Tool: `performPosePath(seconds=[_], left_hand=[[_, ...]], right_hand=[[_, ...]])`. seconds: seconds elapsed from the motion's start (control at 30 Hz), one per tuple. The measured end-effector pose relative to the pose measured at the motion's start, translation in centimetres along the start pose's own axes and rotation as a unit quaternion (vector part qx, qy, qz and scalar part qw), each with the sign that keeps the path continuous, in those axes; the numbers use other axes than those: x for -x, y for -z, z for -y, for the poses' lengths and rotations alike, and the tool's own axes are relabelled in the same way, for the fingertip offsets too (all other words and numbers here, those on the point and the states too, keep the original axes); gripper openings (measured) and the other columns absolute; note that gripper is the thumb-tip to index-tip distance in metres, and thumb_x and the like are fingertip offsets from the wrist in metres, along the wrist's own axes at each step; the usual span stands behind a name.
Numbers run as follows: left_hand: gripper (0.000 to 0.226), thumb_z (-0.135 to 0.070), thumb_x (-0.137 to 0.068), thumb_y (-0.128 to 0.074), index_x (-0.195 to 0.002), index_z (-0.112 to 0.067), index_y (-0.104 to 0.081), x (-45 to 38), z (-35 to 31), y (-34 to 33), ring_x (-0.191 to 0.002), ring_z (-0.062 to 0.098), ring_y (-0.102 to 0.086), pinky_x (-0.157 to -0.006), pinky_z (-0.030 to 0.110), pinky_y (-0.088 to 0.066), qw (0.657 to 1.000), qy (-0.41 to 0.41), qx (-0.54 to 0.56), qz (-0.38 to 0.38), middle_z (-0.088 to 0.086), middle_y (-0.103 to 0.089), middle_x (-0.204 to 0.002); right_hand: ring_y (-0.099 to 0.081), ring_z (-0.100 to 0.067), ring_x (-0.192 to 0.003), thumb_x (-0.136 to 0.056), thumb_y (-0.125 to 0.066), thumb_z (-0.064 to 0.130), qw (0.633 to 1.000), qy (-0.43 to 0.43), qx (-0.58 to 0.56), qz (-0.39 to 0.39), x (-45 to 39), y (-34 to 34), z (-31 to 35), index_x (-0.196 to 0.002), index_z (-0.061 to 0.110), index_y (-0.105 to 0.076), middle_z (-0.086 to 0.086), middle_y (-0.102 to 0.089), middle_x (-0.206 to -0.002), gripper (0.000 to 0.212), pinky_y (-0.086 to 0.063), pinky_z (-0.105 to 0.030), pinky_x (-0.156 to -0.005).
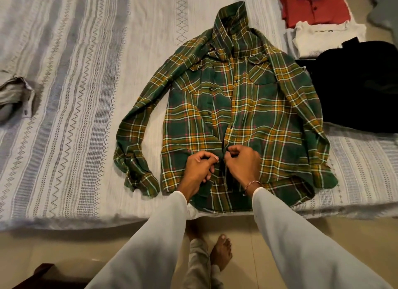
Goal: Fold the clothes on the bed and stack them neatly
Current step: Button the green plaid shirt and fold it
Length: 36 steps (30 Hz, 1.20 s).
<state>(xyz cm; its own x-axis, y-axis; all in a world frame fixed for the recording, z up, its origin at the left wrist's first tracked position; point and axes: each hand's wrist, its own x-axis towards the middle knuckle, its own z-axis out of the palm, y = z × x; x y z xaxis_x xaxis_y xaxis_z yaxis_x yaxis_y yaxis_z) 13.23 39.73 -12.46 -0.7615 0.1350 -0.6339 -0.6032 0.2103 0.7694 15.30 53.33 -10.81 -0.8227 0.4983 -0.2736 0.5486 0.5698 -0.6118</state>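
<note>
A green and yellow plaid shirt (pixel 254 107) lies face up on the bed, collar away from me, both sleeves bent down along its sides. My left hand (pixel 199 169) pinches the left edge of the shirt's front opening near the hem. My right hand (pixel 242 164) pinches the facing edge right beside it, at a button. The two hands almost touch. A folded red shirt (pixel 312 5) sits on a folded white garment (pixel 327 37) at the far right.
A black garment (pixel 357 86) lies spread just right of the plaid shirt. A crumpled grey cloth (pixel 15 99) sits at the left edge. The striped bedsheet (pixel 81 94) covers the bed; its near edge runs across at my forearms, with tiled floor and my feet below.
</note>
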Motion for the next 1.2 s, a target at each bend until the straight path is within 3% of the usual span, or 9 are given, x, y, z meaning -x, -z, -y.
performPosePath(seconds=[0.1, 0.23, 0.4, 0.53, 0.63, 0.77, 0.97, 1.1, 1.2], left_hand=[[0.011, -0.018, -0.098, -0.064, -0.095, -0.013, -0.073, -0.3, 0.1, -0.1, -0.041, 0.009, -0.045, -0.038, 0.02, -0.033, 0.999, 0.016, 0.019, -0.023, 0.003, -0.061, -0.059], [0.013, -0.021, -0.098, -0.064, -0.096, -0.013, -0.074, -0.5, 0.2, -0.3, -0.041, 0.008, -0.044, -0.039, 0.02, -0.034, 0.997, 0.035, 0.048, -0.039, 0.002, -0.061, -0.059], [0.012, -0.021, -0.096, -0.066, -0.093, -0.014, -0.074, -0.8, 0.3, -0.6, -0.04, 0.007, -0.043, -0.038, 0.019, -0.034, 0.996, 0.047, 0.046, -0.06, 0.001, -0.061, -0.058], [0.014, -0.026, -0.094, -0.07, -0.091, -0.013, -0.075, -1.1, 0.3, -0.8, -0.038, 0.008, -0.043, -0.037, 0.019, -0.033, 0.995, 0.05, 0.049, -0.069, 0.002, -0.061, -0.056], [0.017, -0.03, -0.091, -0.074, -0.091, -0.013, -0.077, -1.0, 0.4, -0.8, -0.039, 0.008, -0.045, -0.038, 0.019, -0.036, 0.996, 0.039, 0.049, -0.064, 0.002, -0.062, -0.056], [0.015, -0.026, -0.091, -0.074, -0.092, -0.011, -0.078, -1.1, 0.5, -0.6, -0.041, 0.007, -0.045, -0.04, 0.019, -0.037, 0.997, 0.039, 0.038, -0.051, 0.003, -0.062, -0.058], [0.018, -0.029, -0.094, -0.07, -0.095, -0.014, -0.08, -0.7, 0.7, -0.3, -0.045, 0.007, -0.046, -0.043, 0.019, -0.037, 0.997, 0.043, 0.068, -0.022, 0.001, -0.06, -0.059], [0.02, -0.032, -0.094, -0.07, -0.101, -0.016, -0.079, -0.7, 0.8, -0.1, -0.046, 0.007, -0.046, -0.043, 0.018, -0.037, 0.996, 0.048, 0.078, -0.023, 0.0, -0.06, -0.059], [0.02, -0.032, -0.094, -0.069, -0.103, -0.016, -0.079, -0.8, 0.8, -0.1, -0.046, 0.006, -0.045, -0.043, 0.017, -0.036, 0.995, 0.049, 0.088, -0.02, -0.001, -0.059, -0.058]], right_hand=[[-0.07, -0.02, -0.095, -0.09, -0.073, 0.028, 1.0, -0.009, 0.007, 0.008, -0.2, -0.1, -0.1, -0.104, 0.018, -0.078, -0.001, -0.077, -0.101, 0.019, -0.052, -0.026, -0.078], [-0.069, -0.016, -0.088, -0.086, -0.072, 0.056, 0.999, -0.025, 0.033, 0.003, -0.3, -0.5, 0.7, -0.101, 0.022, -0.075, 0.005, -0.074, -0.094, 0.037, -0.057, -0.031, -0.075], [-0.069, -0.019, -0.093, -0.093, -0.07, 0.039, 0.999, -0.019, 0.03, 0.008, -0.6, -0.7, 0.5, -0.104, 0.021, -0.077, 0.0, -0.076, -0.101, 0.022, -0.056, -0.031, -0.078], [-0.066, -0.014, -0.081, -0.095, -0.068, 0.027, 0.998, -0.026, -0.058, 0.029, -0.7, 0.0, -0.4, -0.096, 0.017, -0.076, 0.002, -0.073, -0.089, 0.013, -0.046, -0.019, -0.062], [-0.067, -0.017, -0.078, -0.098, -0.064, 0.021, 0.989, -0.043, -0.13, 0.059, -0.3, 0.1, -0.8, -0.086, 0.019, -0.07, 0.002, -0.07, -0.08, 0.014, -0.052, -0.024, -0.062], [-0.068, -0.023, -0.076, -0.098, -0.063, 0.021, 0.984, -0.048, -0.146, 0.088, 0.0, -0.5, -0.9, -0.082, 0.015, -0.07, -0.005, -0.07, -0.077, 0.019, -0.058, -0.04, -0.07], [-0.061, -0.012, -0.07, -0.097, -0.065, 0.033, 0.989, 0.006, -0.114, 0.094, 0.7, -1.5, -1.1, -0.085, 0.016, -0.067, 0.003, -0.066, -0.075, 0.021, -0.043, -0.022, -0.059], [-0.065, -0.01, -0.076, -0.097, -0.066, 0.029, 0.989, 0.019, -0.137, 0.058, 1.1, -1.6, -1.7, -0.091, 0.014, -0.073, 0.003, -0.069, -0.08, 0.017, -0.047, -0.017, -0.062], [-0.068, -0.01, -0.082, -0.095, -0.068, 0.03, 0.986, 0.012, -0.158, 0.049, 1.2, -2.0, -2.3, -0.097, 0.014, -0.077, 0.003, -0.073, -0.087, 0.019, -0.056, -0.024, -0.069]])
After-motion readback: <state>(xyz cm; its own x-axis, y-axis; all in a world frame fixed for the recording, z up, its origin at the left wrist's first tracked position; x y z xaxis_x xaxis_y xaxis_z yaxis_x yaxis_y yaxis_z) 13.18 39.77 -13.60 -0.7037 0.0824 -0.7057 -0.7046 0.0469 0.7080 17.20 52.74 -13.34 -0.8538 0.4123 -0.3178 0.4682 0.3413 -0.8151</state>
